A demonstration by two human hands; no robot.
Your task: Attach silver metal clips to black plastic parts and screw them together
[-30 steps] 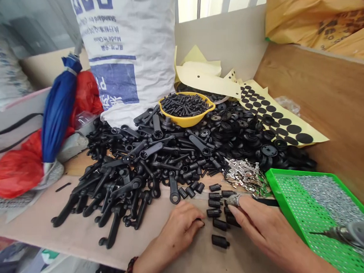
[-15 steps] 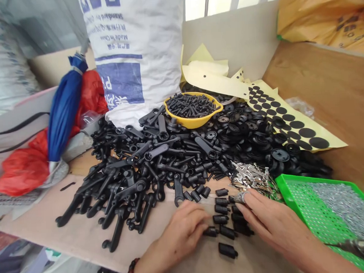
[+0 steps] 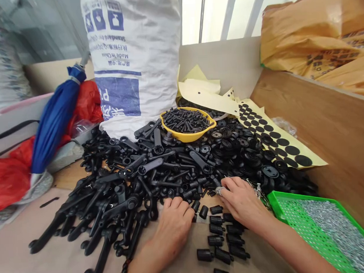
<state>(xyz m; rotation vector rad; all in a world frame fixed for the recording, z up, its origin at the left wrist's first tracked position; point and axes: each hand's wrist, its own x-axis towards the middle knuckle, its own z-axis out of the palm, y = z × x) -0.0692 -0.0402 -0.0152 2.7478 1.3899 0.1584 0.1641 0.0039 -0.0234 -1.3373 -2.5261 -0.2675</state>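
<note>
1. Black cylinders (image 3: 215,241), each with a small nub, lie on their sides in loose rows on the tan tabletop (image 3: 187,269), between and below a worker's two hands; most nubs point right.

2. The left hand (image 3: 174,223) rests at the near edge of the heap, fingers curled and bunched, a dark piece just at the fingertips; whether it is gripped cannot be told.

3. The right hand (image 3: 245,204) arches over the top of the rows, fingers bent and angled toward the pile, a silvery band on one finger. Its back hides the fingertips, so any grip cannot be told.

4. The step in hand appears to be gathering and laying out cylinders. A next move in that vein would call for a light pinch on a single piece, its nub turned to match, without nudging the rows.

5. Beyond lie loose cylinders (image 3: 204,212), black lever arms (image 3: 151,166) and round black parts (image 3: 243,152), with metal clips (image 3: 258,190) partly hidden by the right hand.

6. At right, a green tray (image 3: 300,229) bears small metal pieces (image 3: 333,222); behind the heap, a yellow bowl (image 3: 188,137) brims with ribbed black pieces (image 3: 185,120) before a white sack (image 3: 154,53).
</note>
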